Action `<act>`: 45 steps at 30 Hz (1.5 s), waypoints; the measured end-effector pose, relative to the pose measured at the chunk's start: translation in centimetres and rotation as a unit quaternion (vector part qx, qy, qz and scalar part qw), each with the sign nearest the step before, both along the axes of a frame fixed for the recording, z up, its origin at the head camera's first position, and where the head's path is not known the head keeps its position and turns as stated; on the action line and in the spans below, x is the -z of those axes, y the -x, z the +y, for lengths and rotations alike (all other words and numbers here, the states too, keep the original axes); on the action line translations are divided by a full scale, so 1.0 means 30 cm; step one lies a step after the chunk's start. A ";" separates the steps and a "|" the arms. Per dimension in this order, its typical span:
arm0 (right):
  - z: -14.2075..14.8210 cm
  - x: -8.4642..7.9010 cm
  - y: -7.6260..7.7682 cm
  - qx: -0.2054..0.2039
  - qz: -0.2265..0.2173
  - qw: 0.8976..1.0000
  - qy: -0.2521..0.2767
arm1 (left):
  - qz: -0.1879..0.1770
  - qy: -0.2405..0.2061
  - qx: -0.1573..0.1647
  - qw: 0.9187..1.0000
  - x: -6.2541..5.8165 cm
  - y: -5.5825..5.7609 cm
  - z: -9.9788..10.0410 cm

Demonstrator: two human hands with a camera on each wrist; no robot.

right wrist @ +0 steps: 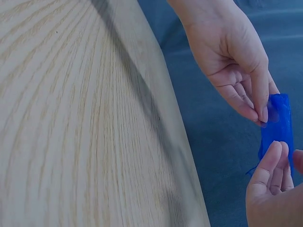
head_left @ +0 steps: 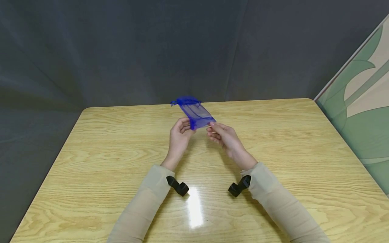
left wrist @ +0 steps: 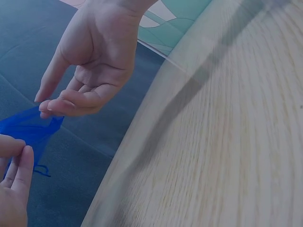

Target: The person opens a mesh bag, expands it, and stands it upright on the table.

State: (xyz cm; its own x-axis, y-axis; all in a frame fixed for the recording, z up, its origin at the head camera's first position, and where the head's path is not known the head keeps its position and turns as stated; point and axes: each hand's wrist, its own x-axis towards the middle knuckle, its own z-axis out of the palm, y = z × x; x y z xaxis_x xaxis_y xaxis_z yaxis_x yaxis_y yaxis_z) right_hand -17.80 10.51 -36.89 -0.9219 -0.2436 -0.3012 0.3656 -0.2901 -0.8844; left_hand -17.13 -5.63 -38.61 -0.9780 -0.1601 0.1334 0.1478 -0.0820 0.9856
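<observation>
A sheer blue drawstring pouch [head_left: 198, 113] is held up over the far part of the table, its gathered, corded mouth tilted away toward the curtain. My left hand [head_left: 179, 135] pinches the near left corner between thumb and fingers. At the near right corner, the thumb and fingertips of my right hand [head_left: 228, 137] grip the edge. In the left wrist view the pouch [left wrist: 28, 125] is stretched between the right hand [left wrist: 97, 56] above and the left hand [left wrist: 14, 184] below. The right wrist view shows the pouch [right wrist: 279, 123] with nothing visible inside.
A light wood-grain table [head_left: 106, 162] lies beneath both hands. Behind it hangs a dark curtain [head_left: 158, 50]. A panel with green leaf shapes [head_left: 364, 118] stands along the right side. Small black devices [head_left: 179, 187] are strapped to both sleeves.
</observation>
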 end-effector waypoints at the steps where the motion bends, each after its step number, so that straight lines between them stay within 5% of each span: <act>1: 0.002 0.000 0.000 0.000 0.000 1.000 0.002 | 0.000 0.003 0.003 1.000 -0.001 -0.002 0.001; 20: 0.023 0.003 0.005 -0.051 0.035 0.998 0.024 | -0.024 -0.029 0.081 0.996 0.008 0.001 -0.010; 37: 0.037 0.015 0.016 -0.048 0.017 0.998 0.047 | -0.051 -0.053 0.091 0.993 0.005 0.005 -0.015; 45: 0.043 0.027 0.017 -0.027 -0.024 0.995 0.091 | -0.071 -0.065 0.103 0.990 0.010 0.003 -0.011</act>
State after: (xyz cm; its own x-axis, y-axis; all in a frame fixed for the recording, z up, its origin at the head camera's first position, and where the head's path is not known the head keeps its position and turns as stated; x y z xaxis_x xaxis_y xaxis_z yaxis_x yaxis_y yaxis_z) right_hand -18.32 11.81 -37.70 -0.8913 -0.3474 -0.2914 0.4261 -0.4220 -0.8002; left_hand -17.21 -5.96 -38.91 -0.9991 0.0381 -0.0164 -0.0245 -0.2229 0.9745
